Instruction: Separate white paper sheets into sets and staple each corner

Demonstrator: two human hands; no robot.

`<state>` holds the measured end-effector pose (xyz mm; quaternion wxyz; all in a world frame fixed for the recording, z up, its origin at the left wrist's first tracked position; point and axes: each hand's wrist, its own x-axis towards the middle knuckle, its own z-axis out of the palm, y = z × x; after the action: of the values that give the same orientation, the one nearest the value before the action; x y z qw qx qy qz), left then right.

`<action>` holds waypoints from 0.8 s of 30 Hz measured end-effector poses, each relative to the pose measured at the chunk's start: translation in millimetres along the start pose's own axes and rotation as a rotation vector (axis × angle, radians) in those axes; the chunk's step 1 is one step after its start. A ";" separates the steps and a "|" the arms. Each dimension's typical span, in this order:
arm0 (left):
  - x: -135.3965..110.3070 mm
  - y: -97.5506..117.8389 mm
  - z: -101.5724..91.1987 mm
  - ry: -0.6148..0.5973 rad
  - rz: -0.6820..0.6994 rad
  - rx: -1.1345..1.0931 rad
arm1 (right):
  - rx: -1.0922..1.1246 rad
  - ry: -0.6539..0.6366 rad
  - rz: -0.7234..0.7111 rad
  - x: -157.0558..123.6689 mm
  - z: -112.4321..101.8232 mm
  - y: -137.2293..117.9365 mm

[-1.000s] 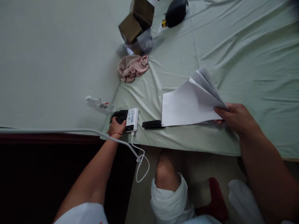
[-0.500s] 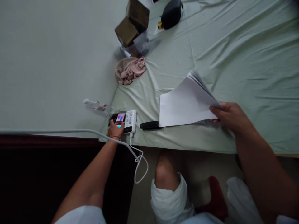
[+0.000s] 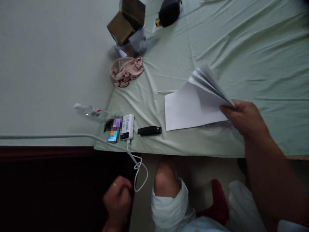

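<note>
My right hand (image 3: 246, 117) is closed on the edge of a sheaf of white paper sheets (image 3: 190, 111), thumb on top. The sheets bend upward and fan apart at their far edge, while the left part lies low over the green cloth. My left hand (image 3: 118, 199), blurred, is below the bed's edge with its fingers curled in, and nothing shows in it. A black stapler (image 3: 149, 130) lies left of the paper. Beside it are a white power bank (image 3: 127, 126) with a cable plugged in and a phone (image 3: 113, 136) with a lit, pixelated screen.
A pink cloth (image 3: 126, 72) lies near the wall. Behind it, brown boxes (image 3: 120, 28) sit in a clear plastic container (image 3: 137, 42). A black case (image 3: 169, 13) is farther back. A white cable (image 3: 60, 136) crosses at left, and a clear bottle (image 3: 90, 110) lies by the wall.
My left hand has let go of the phone and drawn back below the edge. My right hand has bent the sheets further, and the stack has come away from the stapler.
</note>
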<state>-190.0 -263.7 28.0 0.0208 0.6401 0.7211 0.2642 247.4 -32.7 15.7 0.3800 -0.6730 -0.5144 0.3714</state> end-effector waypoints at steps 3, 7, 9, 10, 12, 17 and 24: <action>-42.0 70.0 33.1 -0.185 0.330 -0.322 | 0.102 0.042 -0.038 -0.8 -4.6 -0.7; -8.3 141.4 91.3 -0.220 0.277 -0.585 | 0.187 0.104 -0.061 -1.0 -10.2 0.3; 36.1 162.8 115.2 -0.065 0.037 -0.646 | 0.219 0.147 -0.067 0.2 -14.0 2.3; 61.6 170.2 125.8 0.051 -0.094 -0.681 | 0.244 0.182 -0.062 1.2 -16.0 3.6; 113.6 179.3 144.6 0.218 -0.288 -0.786 | 0.307 0.276 -0.038 4.2 -19.7 6.2; 203.1 175.6 179.3 0.199 -0.557 -0.965 | 0.569 0.444 0.069 12.6 -23.5 12.4; 193.9 157.9 200.8 0.050 -0.625 -1.107 | 0.540 0.327 0.105 9.8 -15.1 17.1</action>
<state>-6.8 -4.9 -20.4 0.4077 0.2878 0.6308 0.5942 269.8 -28.2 5.9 0.6029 -0.6243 -0.2938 0.4005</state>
